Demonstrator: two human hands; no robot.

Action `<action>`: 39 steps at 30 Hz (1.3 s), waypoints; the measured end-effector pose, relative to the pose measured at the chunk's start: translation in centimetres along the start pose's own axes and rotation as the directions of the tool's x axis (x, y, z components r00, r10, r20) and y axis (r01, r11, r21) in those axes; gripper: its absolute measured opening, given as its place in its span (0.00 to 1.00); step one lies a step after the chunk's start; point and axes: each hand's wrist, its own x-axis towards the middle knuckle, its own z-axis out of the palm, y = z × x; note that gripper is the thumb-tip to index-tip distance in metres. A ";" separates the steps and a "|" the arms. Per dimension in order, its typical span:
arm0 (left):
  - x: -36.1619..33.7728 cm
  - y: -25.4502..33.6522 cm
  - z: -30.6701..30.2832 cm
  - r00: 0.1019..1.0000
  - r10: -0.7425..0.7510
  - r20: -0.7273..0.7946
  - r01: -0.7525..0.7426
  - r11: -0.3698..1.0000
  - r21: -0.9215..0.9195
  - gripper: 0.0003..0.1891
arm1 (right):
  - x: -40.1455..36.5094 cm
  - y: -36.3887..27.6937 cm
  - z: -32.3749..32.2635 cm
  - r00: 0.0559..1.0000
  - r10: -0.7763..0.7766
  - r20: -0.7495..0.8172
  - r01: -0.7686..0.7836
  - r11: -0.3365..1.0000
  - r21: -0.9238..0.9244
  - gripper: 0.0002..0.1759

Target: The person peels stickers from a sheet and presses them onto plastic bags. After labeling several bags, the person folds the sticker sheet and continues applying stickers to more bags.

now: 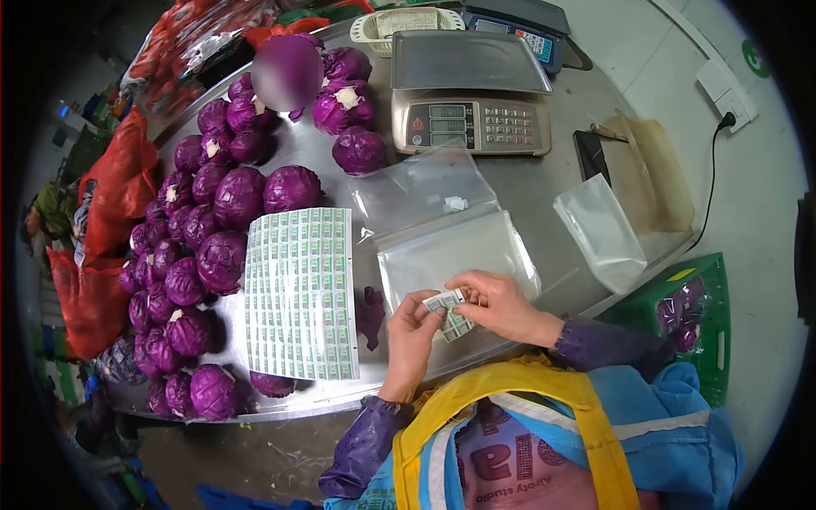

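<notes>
Both my hands meet over the near edge of the metal table, holding a small piece of green-and-white label sheet (pixel 453 321) between them. My left hand (pixel 411 340) pinches its left side with thumb and fingers. On its upper right side, my right hand (pixel 501 306) has its fingers closed. Under and beyond my hands lie clear plastic bags (pixel 450 255), with a small white scrap (pixel 456 204) on them. A large sheet of green labels (pixel 299 293) rests to the left, partly over the purple cabbages (pixel 240 197).
A scale (pixel 472 93) stands at the back, beside a white basket (pixel 406 25) and a second scale (pixel 527 34). More clear bags (pixel 599 234) lie at the right. A green crate (pixel 718 331) with wrapped cabbages stands beyond the right edge. Red net bags (pixel 119 187) are at the left.
</notes>
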 end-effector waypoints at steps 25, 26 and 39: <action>1.1 -0.6 -0.7 0.995 0.049 0.088 -0.093 0.777 0.623 0.10 | 1.5 2.9 -3.0 0.996 -0.036 -0.077 0.036 0.999 0.004 0.04; 1.2 -0.9 -0.8 0.999 -0.002 0.039 -0.017 0.877 0.480 0.10 | 1.8 4.2 -3.2 0.970 0.168 -0.174 -0.109 0.946 0.304 0.03; 2.6 -5.9 -5.3 0.973 0.228 -0.025 -0.138 0.668 0.731 0.12 | 5.8 11.6 -1.2 0.947 -0.089 -0.309 -0.116 0.800 -0.589 0.26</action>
